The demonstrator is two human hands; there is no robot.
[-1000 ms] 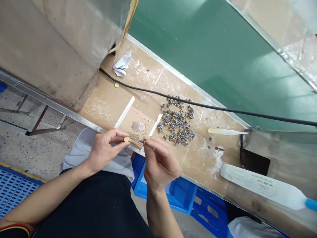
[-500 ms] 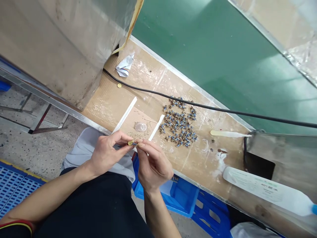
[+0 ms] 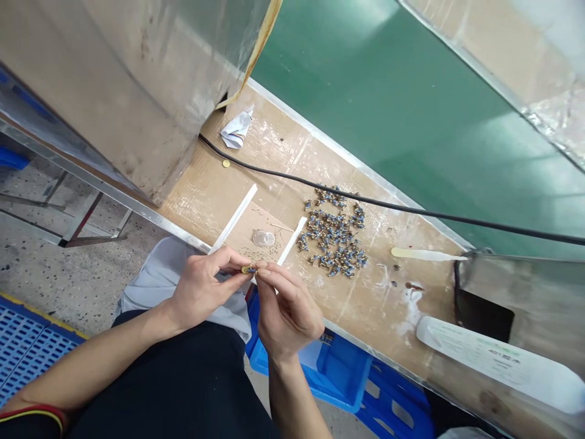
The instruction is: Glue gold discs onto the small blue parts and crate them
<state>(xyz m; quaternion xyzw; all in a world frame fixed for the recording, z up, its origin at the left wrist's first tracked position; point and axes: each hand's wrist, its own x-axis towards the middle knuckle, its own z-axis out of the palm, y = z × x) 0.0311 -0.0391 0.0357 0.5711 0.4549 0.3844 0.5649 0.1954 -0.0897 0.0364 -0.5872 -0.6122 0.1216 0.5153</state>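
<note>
A: Where do the person's two hands stand on the clock, taking twelve as the top of the view?

B: The left hand (image 3: 196,291) sits near seven o'clock of the view's middle, and the right hand (image 3: 292,314) near six. Their fingertips almost meet over the near edge of the cardboard-covered workbench (image 3: 196,204).

A: How are the left fingers set?

B: Thumb and forefinger are pinched together on a small yellow disc (image 3: 245,269), which sticks out at their tips.

A: And the right ones?

B: Thumb and fingertips are closed in a pinch too, on a tiny blue part (image 3: 253,271) at the disc's three o'clock side. The pieces look close together, but they are too small to tell whether they touch.

A: What lies around that pinch?

B: Just past twelve from it, a small clear plastic dish (image 3: 264,238) stands among scattered specks, with a strip of white tape (image 3: 235,216) at about eleven. Between two and three there is a spread of blue-and-brass fittings (image 3: 336,238).

A: And farther out?

B: A black cable (image 3: 292,178) runs from eleven round to three. A loose yellow disc (image 3: 226,163) lies just beside it, between eleven and twelve. A white bottle (image 3: 498,360) lies between three and four, and a blue bin (image 3: 345,378) sits below the bench edge, between four and five.
</note>
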